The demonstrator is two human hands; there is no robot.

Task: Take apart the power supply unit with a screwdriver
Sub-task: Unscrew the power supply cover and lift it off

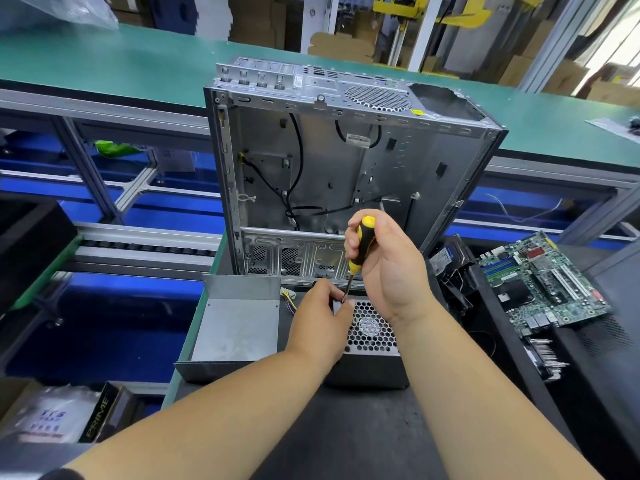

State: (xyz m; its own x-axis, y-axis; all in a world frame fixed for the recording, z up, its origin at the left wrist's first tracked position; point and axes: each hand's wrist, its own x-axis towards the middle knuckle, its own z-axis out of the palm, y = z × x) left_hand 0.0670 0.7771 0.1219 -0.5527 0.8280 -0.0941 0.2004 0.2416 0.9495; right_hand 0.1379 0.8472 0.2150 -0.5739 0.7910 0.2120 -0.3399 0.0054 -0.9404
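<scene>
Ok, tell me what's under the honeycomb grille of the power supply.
Through the honeycomb grille of the power supply, a fan hub with a round label shows. The left hand covers the grille's left edge; deeper parts are too dark to tell.

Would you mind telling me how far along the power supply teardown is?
Done: the power supply unit sits outside the computer case. In hand: the right hand holds the screwdriver at its top edge, where the left hand pinches. Left: its fan-grille housing looks closed.
</scene>
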